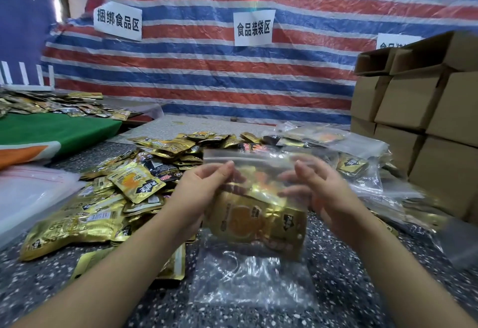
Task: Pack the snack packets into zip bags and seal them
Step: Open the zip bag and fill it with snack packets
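Observation:
A clear zip bag (254, 162) is held upright above the speckled table, with gold snack packets (258, 221) inside it. My left hand (204, 188) grips the bag's left side just below the zip strip. On the bag's right side, my right hand (314, 186) holds it with the fingers bent against the plastic. A heap of loose gold and black snack packets (124, 193) lies to the left of the bag. Directly below the held bag an empty clear zip bag (248, 281) lies flat.
Filled zip bags (357, 169) are piled at the right. Cardboard boxes (424, 110) are stacked at the far right. A pile of flat clear bags (31, 193) sits at the left, a green cloth (59, 131) behind it. A striped tarp (207, 74) forms the back wall.

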`<state>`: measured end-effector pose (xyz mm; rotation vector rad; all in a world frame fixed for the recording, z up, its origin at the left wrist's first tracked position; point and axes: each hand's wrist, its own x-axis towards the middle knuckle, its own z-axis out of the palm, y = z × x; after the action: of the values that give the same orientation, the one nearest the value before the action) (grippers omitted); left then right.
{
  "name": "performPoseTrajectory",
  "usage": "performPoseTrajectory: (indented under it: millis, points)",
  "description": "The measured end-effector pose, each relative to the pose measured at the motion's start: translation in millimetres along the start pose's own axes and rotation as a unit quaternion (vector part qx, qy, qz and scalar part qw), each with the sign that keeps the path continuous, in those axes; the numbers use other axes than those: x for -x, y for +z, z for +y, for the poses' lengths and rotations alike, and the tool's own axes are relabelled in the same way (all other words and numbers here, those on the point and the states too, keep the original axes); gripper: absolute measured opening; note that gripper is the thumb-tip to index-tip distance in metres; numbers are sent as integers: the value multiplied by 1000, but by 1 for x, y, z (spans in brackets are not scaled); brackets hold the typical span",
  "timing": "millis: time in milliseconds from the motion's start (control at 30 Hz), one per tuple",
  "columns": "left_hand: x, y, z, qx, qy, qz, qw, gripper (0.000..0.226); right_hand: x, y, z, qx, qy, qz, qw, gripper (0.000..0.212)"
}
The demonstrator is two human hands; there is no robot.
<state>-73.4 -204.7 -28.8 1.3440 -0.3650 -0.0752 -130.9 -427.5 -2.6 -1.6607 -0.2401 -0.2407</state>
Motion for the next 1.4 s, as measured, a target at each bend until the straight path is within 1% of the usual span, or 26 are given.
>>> performPoseTrajectory:
  millis: [33, 67, 100, 133, 167, 267, 400, 500, 533, 600, 633, 667, 733, 800, 867, 933, 1067, 1133, 1200, 1300, 1400]
  points:
    - [0, -2, 4, 31, 1, 4, 1000, 19, 0, 2, 3, -25, 19, -32, 999, 66]
    - [0, -4, 8, 58, 3, 5, 998, 18, 0, 4, 6, -38, 23, -53, 998, 51]
    - [0, -4, 11, 79, 8, 5, 997, 18, 1, 6, 9, -42, 18, -56, 997, 32]
    - [1, -4, 13, 93, 12, 4, 996, 18, 0, 8, 10, -44, 11, -48, 998, 19]
    - [1, -4, 14, 99, 16, 4, 995, 19, -1, 8, 11, -49, 6, -38, 998, 15]
    - [3, -2, 16, 74, 22, 1, 997, 23, -3, 8, 11, -78, 12, -16, 997, 14]
    - [3, -2, 16, 41, -8, -17, 999, 39, -4, 6, 10, -93, 70, -17, 993, 10]
    - [3, -5, 18, 98, -60, -34, 993, 37, -3, 3, 5, -115, 109, -60, 986, 13]
    - [4, -5, 19, 121, -80, -35, 989, 33, -3, 2, 4, -120, 117, -71, 983, 14]
    - [4, -3, 17, 140, -106, -18, 984, 25, -3, 1, 6, -123, 128, -71, 981, 15]
    - [4, -3, 15, 117, -103, -3, 988, 26, -4, 2, 9, -118, 133, -58, 982, 12]
    - [3, -3, 12, 72, -89, 12, 993, 26, -5, 2, 13, -98, 134, -39, 985, 9]
    - [2, -5, 8, -6, -49, 21, 999, 23, -6, 3, 21, -29, 123, -11, 992, 6]
    - [1, -7, 8, -23, -26, 22, 999, 19, -7, 2, 27, 18, 115, -10, 993, 15]
    - [-1, -10, 10, -24, -5, 36, 999, 20, -6, 1, 29, 36, 115, -20, 993, 19]
    - [-2, -11, 11, -46, 16, 54, 997, 18, -6, 1, 29, 42, 110, -28, 993, 19]
    - [-1, -8, 8, -120, 58, 72, 988, 20, -6, 4, 27, 34, 109, -11, 993, 22]
    - [0, -8, 9, -161, 105, 80, 978, 19, -6, 5, 26, 33, 118, -8, 992, 23]
    - [3, -8, 12, -217, 149, 63, 963, 29, -6, 3, 26, 25, 137, 1, 990, 22]
    - [3, -11, 12, -289, 148, 61, 944, 41, -7, 2, 27, 22, 156, 6, 987, 21]
    - [3, -13, 8, -380, 127, 44, 915, 37, -6, 1, 27, 61, 161, -14, 985, 24]
